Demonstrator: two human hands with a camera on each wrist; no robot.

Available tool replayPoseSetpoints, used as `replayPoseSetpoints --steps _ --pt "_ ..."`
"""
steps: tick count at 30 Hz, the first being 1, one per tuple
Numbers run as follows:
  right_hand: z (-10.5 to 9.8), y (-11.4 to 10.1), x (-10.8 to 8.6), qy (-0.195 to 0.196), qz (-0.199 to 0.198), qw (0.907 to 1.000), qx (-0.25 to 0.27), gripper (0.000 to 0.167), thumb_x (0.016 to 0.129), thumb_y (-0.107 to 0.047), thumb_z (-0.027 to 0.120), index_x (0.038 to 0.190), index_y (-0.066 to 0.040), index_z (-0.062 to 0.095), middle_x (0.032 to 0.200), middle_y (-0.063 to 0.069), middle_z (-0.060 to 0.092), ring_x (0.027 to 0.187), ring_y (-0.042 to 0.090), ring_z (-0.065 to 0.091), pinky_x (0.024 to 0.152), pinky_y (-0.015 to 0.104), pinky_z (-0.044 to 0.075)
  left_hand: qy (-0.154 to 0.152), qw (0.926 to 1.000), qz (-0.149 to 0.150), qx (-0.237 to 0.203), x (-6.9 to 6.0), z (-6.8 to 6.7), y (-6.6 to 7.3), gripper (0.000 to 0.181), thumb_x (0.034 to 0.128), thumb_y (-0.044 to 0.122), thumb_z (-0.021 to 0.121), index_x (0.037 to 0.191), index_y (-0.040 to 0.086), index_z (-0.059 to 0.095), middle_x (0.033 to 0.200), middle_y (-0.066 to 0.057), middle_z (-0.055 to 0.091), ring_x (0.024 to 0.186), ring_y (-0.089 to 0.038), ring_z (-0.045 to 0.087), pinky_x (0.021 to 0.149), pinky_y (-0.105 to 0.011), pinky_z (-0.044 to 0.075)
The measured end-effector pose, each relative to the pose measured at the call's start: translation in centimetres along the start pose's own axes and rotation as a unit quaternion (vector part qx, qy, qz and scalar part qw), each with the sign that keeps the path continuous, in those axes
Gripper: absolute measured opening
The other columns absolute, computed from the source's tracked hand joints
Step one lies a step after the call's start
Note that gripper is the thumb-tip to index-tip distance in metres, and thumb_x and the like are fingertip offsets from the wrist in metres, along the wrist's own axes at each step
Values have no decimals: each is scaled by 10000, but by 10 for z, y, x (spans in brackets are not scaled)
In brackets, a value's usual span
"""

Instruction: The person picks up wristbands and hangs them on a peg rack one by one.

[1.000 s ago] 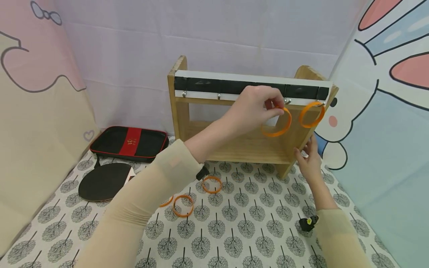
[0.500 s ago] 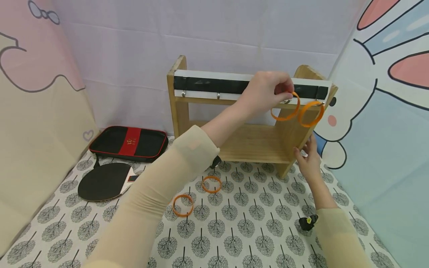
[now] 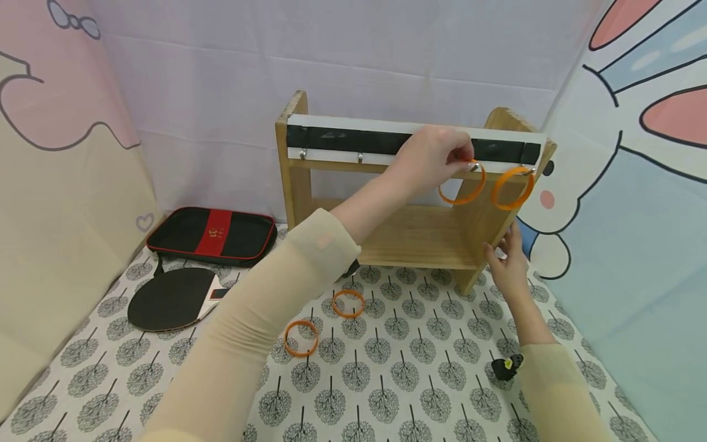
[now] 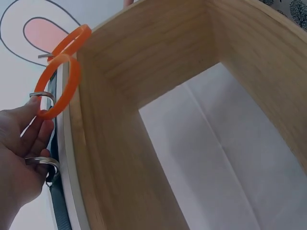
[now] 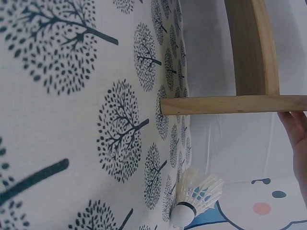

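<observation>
My left hand [image 3: 428, 153] pinches an orange ring [image 3: 484, 181] at a metal hook on the rack's front bar. In the left wrist view, that hook [image 4: 44, 94] passes inside the ring's opening [image 4: 73, 81], and my fingers hold its lower edge. A second orange ring [image 3: 496, 191] hangs from the rightmost hook. The wooden rack [image 3: 409, 236] carries a black-and-white strip [image 3: 342, 140] with several hooks. My right hand [image 3: 509, 270] rests against the outer face of the rack's right side panel, its fingers partly hidden behind the edge. Two more orange rings [image 3: 301, 355] [image 3: 348, 317] lie on the cloth.
At the left lie a black-and-red case [image 3: 212, 236] and a black table tennis bat [image 3: 168, 301]. A shuttlecock [image 5: 194, 201] sits beyond the rack's right side in the right wrist view. Tree-patterned cloth [image 3: 381, 380] covers the table; printed curtains [image 3: 635, 245] enclose it.
My left hand has moved right and up with the ring to the hook, then slightly back left and down. My right hand and the hanging ring stay put.
</observation>
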State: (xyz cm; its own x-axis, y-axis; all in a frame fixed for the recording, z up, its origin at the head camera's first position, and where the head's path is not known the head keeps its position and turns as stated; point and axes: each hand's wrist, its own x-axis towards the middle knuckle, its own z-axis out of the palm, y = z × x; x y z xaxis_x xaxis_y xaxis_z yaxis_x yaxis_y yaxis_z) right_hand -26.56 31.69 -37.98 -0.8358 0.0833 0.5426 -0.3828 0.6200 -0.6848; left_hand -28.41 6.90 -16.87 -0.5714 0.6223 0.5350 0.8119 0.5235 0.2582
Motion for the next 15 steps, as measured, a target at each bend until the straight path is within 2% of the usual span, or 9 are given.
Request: replayPoseSetpoints --steps 2,5,8,11,13,15 --pt "2 9 2 13 13 10000 40 743 951 -70 514 1522 -193 54 1468 198 359 1211 437 481 848 587 470 -48 9998 44 192 -1 0 -1 144 894 260 652 974 144 680 942 53 667 821 -44 563 725 -137 425" --pt "4 19 3 44 30 10000 12 749 954 -96 521 1523 -236 54 1473 166 365 1219 406 489 855 565 479 -54 9991 157 392 -2 0 -3 167 885 278 659 989 149 686 961 62 675 866 -54 565 763 -144 422" --pt "3 21 3 58 28 10000 -58 748 955 -113 525 1523 -250 58 1474 144 372 1215 385 499 848 358 528 -7 9988 259 416 -5 -1 -4 186 879 282 667 1004 146 688 988 62 677 940 -68 571 826 -139 410" --pt "1 18 1 43 16 9999 -113 747 953 -110 527 1524 -236 61 1472 147 375 1205 388 504 772 122 455 107 9984 440 341 -11 -4 -5 188 870 261 682 1010 136 695 1000 56 684 988 -85 573 879 -147 392" --pt "-1 10 0 32 18 10000 -49 748 949 -83 521 1524 -209 59 1467 176 370 1199 416 496 735 44 396 233 9972 658 284 -16 -7 -3 192 856 242 702 1005 121 701 993 46 693 989 -96 581 895 -167 394" --pt "-3 1 -2 41 4 10000 -11 744 947 -62 511 1524 -185 57 1462 204 365 1198 438 486 723 20 373 319 9955 863 241 -21 -11 -1 192 847 222 714 1003 110 705 987 35 699 979 -106 584 898 -189 397"
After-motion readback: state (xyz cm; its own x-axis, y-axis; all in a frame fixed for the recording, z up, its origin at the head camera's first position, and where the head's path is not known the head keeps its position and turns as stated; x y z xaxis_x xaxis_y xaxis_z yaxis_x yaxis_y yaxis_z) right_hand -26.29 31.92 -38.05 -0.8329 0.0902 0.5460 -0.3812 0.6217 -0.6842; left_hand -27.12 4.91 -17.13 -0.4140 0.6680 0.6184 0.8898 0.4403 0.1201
